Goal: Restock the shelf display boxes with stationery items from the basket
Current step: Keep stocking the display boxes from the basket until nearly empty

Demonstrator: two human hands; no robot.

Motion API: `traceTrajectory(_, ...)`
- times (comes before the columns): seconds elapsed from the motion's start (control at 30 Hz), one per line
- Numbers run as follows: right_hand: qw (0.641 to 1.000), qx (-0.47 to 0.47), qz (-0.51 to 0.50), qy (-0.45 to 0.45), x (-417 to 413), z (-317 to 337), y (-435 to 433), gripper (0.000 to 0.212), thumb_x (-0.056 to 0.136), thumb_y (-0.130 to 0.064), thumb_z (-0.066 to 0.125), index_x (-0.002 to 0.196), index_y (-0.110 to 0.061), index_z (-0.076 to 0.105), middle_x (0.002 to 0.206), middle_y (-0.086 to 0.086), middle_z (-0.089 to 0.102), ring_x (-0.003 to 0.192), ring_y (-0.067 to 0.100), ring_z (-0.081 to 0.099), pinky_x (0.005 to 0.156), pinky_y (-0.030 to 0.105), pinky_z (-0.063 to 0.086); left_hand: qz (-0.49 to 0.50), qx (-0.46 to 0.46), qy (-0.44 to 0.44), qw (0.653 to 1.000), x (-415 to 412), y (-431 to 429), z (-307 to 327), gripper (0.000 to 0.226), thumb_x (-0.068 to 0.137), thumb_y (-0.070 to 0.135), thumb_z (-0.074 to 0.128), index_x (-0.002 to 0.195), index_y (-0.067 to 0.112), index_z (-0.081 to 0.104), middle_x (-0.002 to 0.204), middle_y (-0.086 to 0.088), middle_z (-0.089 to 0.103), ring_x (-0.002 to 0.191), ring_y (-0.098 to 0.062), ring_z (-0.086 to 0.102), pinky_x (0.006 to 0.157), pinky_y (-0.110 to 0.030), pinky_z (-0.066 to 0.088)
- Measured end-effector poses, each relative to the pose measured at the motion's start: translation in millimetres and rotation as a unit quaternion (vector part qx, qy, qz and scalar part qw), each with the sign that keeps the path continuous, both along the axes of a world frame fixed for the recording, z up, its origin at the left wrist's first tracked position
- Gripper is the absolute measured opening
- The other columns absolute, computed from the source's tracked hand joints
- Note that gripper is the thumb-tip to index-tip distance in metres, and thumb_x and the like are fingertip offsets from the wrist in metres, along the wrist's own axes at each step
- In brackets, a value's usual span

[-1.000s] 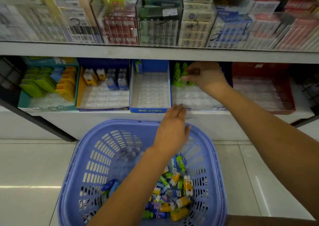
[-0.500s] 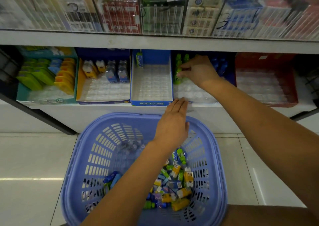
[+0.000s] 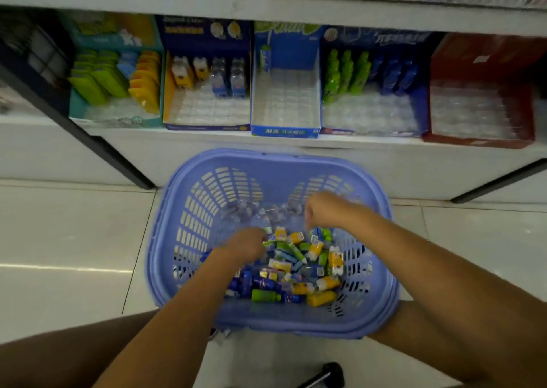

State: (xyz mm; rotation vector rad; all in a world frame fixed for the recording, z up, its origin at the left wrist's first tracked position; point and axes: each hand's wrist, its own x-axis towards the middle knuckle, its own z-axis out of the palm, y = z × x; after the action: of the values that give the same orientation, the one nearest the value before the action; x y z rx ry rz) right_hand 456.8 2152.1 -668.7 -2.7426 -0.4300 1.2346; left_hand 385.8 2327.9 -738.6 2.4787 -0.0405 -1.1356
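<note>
Restocking at a shop's low shelf (image 3: 177,144): a person leans over a lavender plastic basket (image 3: 275,156) set just near of the shelf front, w/ both hands down inside it. The left hand (image 3: 247,247) is sunk into the pile of small stationery items (image 3: 299,266), yellow, green & blue pcs heaped in the basket's near half. Its fingers curl down among them, but motion blur hides whether they pinch one. The right hand (image 3: 327,210) hovers farther in, over crumpled clear plastic (image 3: 260,213) at the basket's far end, w/ fingers tucked under; can't tell if it holds anything. Five display boxes sit side by side on the shelf. From left: a teal box (image 3: 118,122), a navy-and-yellow box (image 3: 207,127) & a narrow blue box (image 3: 285,133) w/ a single item (image 3: 265,58) standing at its far left corner. Then a navy box (image 3: 355,131) w/ green bottle-shaped items (image 3: 343,73) & blue ones lined at the back. At right, a red box (image 3: 479,143) shows only its clear tray. Step in hand, by the look of it: picking the next pcs from the basket. Many tray slots show unfilled, so the job seems well short of done. The next move prob. calls for matching a pc to its box by colour & shape, then lifting it over the rim & seating it upright in a free slot next to the back rows.
</note>
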Motion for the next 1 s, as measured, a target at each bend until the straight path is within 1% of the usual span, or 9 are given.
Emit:
traceTrajectory(0.07, 0.992, -0.057, 0.062, 0.091, -27.1, -41.2, 0.3, 0.022, 0.093, -0.011, 0.055, 0.104, 0.006, 0.064, 0.085, 0.007, 0.058, 0.072, 0.025, 0.054, 0.079, 0.04, 0.048, -0.048, 0.052, 0.062, 0.996, -18.1, 16.7, -20.1, 0.034, 0.096, 0.017, 0.049, 0.128, 0.006, 0.054, 0.131, -0.014, 0.055, 0.115, -0.031, 0.055, 0.094, -0.039, 0.045)
traceTrajectory(0.23, 0.979, -0.136, 0.14, 0.061, -64.8, -98.6, 0.6, 0.039, 0.093, -0.008, 0.052, 0.058, -0.016, 0.036, 0.06, 0.005, 0.029, 0.052, 0.017, 0.028, 0.068, 0.032, 0.035, -0.024, 0.048, 0.123, 0.991, -27.5, 38.5, -42.1, 0.034, 0.096, 0.014, 0.05, 0.127, 0.004, 0.056, 0.118, -0.017, 0.056, 0.102, -0.029, 0.056, 0.089, -0.036, 0.045)
traceTrajectory(0.43, 0.972, -0.171, 0.154, 0.046, -72.4, -123.7, 1.0, 0.02, 0.09, 0.003, 0.052, 0.073, -0.008, 0.053, 0.067, 0.004, 0.038, 0.056, 0.015, 0.038, 0.07, 0.033, 0.044, 0.022, 0.058, 0.084, 0.995, -22.2, 43.0, -61.0, 0.023, 0.095, 0.013, 0.054, 0.11, -0.002, 0.06, 0.117, -0.022, 0.059, 0.105, -0.035, 0.058, 0.088, -0.038, 0.046)
traceTrajectory(0.63, 0.987, 0.005, -0.075, 0.143, -37.5, -121.3, -8.8, 0.01, 0.088, -0.017, 0.064, 0.09, -0.008, 0.061, 0.075, 0.005, 0.055, 0.063, 0.016, 0.052, 0.058, 0.027, 0.044, 0.012, 0.062, 0.018, 0.998, -4.4, 32.0, -73.0, 0.033, 0.092, 0.005, 0.053, 0.125, 0.008, 0.056, 0.127, -0.014, 0.057, 0.103, -0.033, 0.06, 0.088, -0.043, 0.052)
traceTrajectory(0.67, 0.955, 0.11, -0.208, 0.182, -31.3, -116.8, -13.0, 0.012, 0.089, -0.013, 0.063, 0.1, -0.012, 0.06, 0.08, 0.006, 0.06, 0.066, 0.017, 0.056, 0.059, 0.027, 0.046, -0.003, 0.057, 0.012, 0.998, -3.6, 27.7, -75.0, 0.032, 0.093, 0.008, 0.054, 0.124, 0.009, 0.056, 0.124, -0.015, 0.058, 0.102, -0.033, 0.06, 0.087, -0.043, 0.052)
traceTrajectory(0.73, 0.802, 0.307, -0.428, 0.28, -20.9, -100.0, -19.4, 0.028, 0.089, 0.0, 0.06, 0.111, -0.016, 0.054, 0.088, 0.008, 0.063, 0.072, 0.018, 0.062, 0.062, 0.026, 0.052, -0.035, 0.062, 0.01, 0.997, -4.8, 21.0, -80.2, 0.028, 0.092, 0.017, 0.057, 0.118, 0.007, 0.057, 0.117, -0.016, 0.061, 0.102, -0.032, 0.06, 0.09, -0.042, 0.051)
traceTrajectory(0.8, 0.7, 0.402, -0.496, 0.32, -13.3, -84.8, -22.5, 0.026, 0.085, -0.001, 0.062, 0.108, -0.011, 0.058, 0.089, 0.008, 0.065, 0.074, 0.017, 0.063, 0.065, 0.024, 0.054, -0.035, 0.064, 0.015, 0.997, -7.3, 16.8, -87.1, 0.032, 0.092, 0.017, 0.059, 0.121, 0.008, 0.052, 0.116, -0.016, 0.062, 0.104, -0.031, 0.059, 0.091, -0.042, 0.05)
traceTrajectory(0.9, 0.663, 0.457, -0.502, 0.317, -11.5, -69.3, -22.1, 0.023, 0.08, -0.021, 0.067, 0.098, -0.008, 0.061, 0.091, 0.008, 0.067, 0.07, 0.015, 0.058, 0.061, 0.024, 0.049, -0.009, 0.044, 0.027, 0.999, -8.8, 16.5, -90.2, 0.043, 0.092, 0.017, 0.059, 0.132, 0.011, 0.046, 0.121, -0.015, 0.06, 0.108, -0.031, 0.058, 0.092, -0.041, 0.049)
traceTrajectory(1.0, 0.635, 0.497, -0.516, 0.29, -13.0, -61.1, -23.5, 0.01, 0.088, -0.004, 0.055, 0.098, -0.007, 0.057, 0.105, 0.018, 0.067, 0.078, 0.022, 0.055, 0.065, 0.028, 0.042, 0.067, 0.001, 0.028, 0.997, -4.7, 17.2, -83.2, 0.02, 0.092, 0.019, 0.059, 0.11, 0.01, 0.062, 0.117, -0.016, 0.062, 0.102, -0.03, 0.06, 0.089, -0.038, 0.048)
